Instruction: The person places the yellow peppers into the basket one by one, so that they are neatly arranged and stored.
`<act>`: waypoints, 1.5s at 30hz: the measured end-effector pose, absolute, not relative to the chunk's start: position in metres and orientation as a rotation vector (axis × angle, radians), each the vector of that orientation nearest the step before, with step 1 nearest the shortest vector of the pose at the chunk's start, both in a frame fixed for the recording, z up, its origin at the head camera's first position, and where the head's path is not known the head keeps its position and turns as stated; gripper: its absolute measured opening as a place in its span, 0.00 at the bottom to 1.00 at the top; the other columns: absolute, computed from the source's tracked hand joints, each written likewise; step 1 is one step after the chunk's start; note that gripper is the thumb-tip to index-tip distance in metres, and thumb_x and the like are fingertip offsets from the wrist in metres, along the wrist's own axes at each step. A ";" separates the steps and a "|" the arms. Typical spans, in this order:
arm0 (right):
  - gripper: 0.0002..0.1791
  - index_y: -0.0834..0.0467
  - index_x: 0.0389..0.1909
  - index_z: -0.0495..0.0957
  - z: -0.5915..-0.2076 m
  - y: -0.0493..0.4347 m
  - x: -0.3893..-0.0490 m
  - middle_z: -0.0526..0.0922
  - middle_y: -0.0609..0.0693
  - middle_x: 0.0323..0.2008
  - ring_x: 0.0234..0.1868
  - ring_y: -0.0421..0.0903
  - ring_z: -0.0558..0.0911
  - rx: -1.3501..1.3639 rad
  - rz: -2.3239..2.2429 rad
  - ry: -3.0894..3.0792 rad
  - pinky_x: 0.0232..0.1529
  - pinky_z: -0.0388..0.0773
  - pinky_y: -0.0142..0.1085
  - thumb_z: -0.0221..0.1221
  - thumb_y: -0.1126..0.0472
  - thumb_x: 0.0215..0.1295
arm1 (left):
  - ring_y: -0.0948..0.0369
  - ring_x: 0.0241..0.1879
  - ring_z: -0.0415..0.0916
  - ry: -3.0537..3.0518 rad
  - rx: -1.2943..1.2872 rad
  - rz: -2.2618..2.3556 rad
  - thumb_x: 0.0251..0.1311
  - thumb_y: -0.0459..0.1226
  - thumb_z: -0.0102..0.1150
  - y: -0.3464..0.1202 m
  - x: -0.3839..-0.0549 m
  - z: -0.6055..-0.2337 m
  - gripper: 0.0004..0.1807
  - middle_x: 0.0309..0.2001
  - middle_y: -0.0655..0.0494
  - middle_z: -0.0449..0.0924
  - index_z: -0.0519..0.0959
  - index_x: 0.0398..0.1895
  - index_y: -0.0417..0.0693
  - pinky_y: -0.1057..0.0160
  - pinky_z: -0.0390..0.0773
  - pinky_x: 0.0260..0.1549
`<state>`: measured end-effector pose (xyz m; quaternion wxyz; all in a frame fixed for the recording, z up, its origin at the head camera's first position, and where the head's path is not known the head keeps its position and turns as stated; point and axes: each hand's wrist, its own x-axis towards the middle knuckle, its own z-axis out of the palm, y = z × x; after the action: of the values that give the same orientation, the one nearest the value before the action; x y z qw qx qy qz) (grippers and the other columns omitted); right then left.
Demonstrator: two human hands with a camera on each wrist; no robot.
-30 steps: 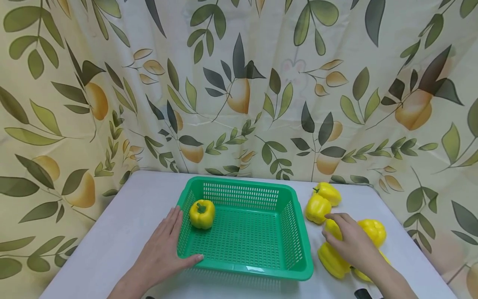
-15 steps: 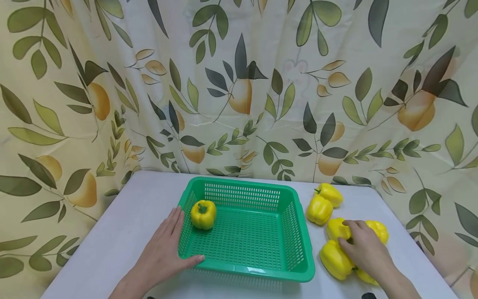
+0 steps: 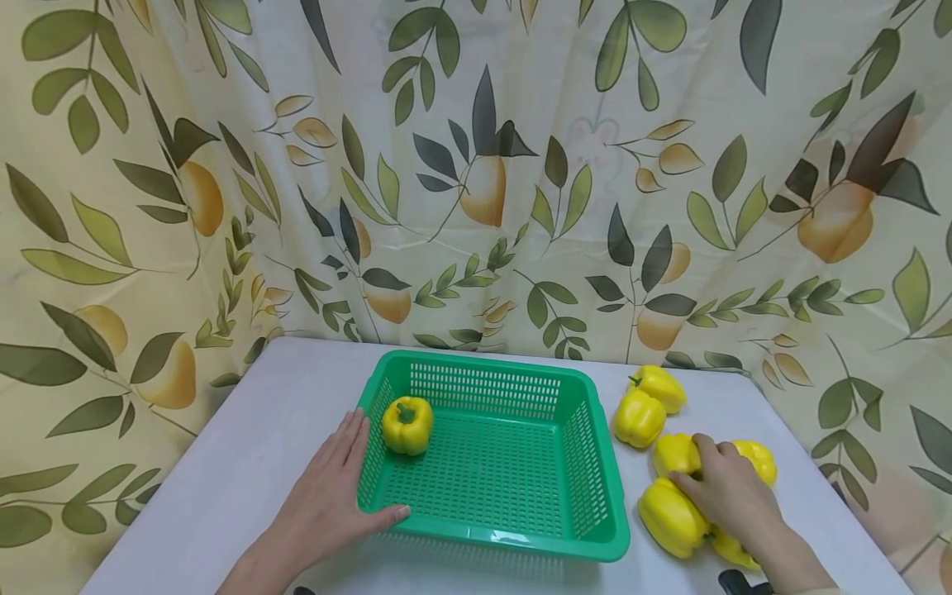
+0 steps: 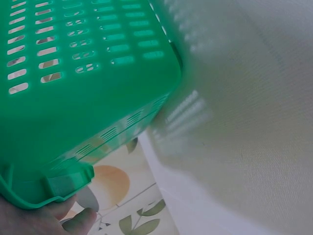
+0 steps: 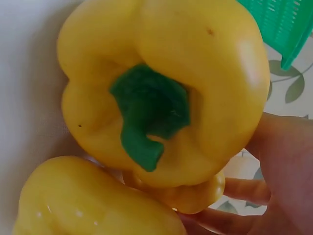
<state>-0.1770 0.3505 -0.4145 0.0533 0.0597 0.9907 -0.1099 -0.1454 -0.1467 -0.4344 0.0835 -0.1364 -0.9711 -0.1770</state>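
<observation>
right of the green basket (image 3: 461, 533), a yellow pepper (image 3: 674, 454) between thumb and fingers
the right hand (image 3: 732, 492) bends over it, grip and long axis unclear; a nearer pepper (image 3: 669, 516) points its stem wristward; the left hand (image 3: 330, 479) lies spread against the rim.

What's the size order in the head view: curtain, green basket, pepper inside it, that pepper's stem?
Largest: patterned curtain
Next: green basket
Then: yellow pepper inside it
Smallest: its green stem

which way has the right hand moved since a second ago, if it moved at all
Yes: judged against the green basket in the head view, the right hand has shifted to the right, farther from the basket.
</observation>
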 end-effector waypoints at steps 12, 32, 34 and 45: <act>0.52 0.72 0.65 0.59 -0.419 0.353 -0.185 0.73 0.75 0.46 0.35 0.57 0.75 0.290 -0.369 2.972 0.31 0.77 0.46 0.64 0.34 0.57 | 0.46 0.79 0.46 -2.916 -0.413 -0.549 0.47 0.74 0.57 -0.146 -0.146 -0.434 0.66 0.80 0.43 0.45 0.50 0.78 0.37 0.42 0.59 0.73; 0.46 0.71 0.63 0.63 -0.409 0.348 -0.178 0.70 0.77 0.48 0.38 0.61 0.74 0.198 -0.444 3.175 0.33 0.78 0.52 0.67 0.45 0.53 | 0.46 0.79 0.46 -2.906 -0.415 -0.542 0.48 0.74 0.57 -0.148 -0.146 -0.433 0.66 0.80 0.43 0.44 0.51 0.78 0.37 0.42 0.60 0.73; 0.46 0.70 0.63 0.62 -0.408 0.346 -0.176 0.69 0.76 0.48 0.39 0.62 0.74 0.180 -0.462 3.189 0.34 0.78 0.53 0.67 0.46 0.53 | 0.46 0.79 0.46 -2.907 -0.415 -0.544 0.48 0.74 0.57 -0.148 -0.146 -0.433 0.66 0.80 0.43 0.44 0.51 0.78 0.37 0.43 0.60 0.73; 0.45 0.69 0.66 0.60 -0.407 0.345 -0.176 0.62 0.77 0.54 0.46 0.69 0.69 0.140 -0.540 3.194 0.42 0.76 0.61 0.67 0.49 0.54 | 0.46 0.79 0.46 -2.911 -0.411 -0.545 0.47 0.74 0.58 -0.147 -0.147 -0.433 0.66 0.80 0.43 0.45 0.51 0.78 0.37 0.42 0.59 0.73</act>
<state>-0.1758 0.3453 -0.4073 -0.0505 0.0432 0.9838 -0.1663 -0.1470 -0.1469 -0.4331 0.0755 -0.1372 -0.9708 -0.1818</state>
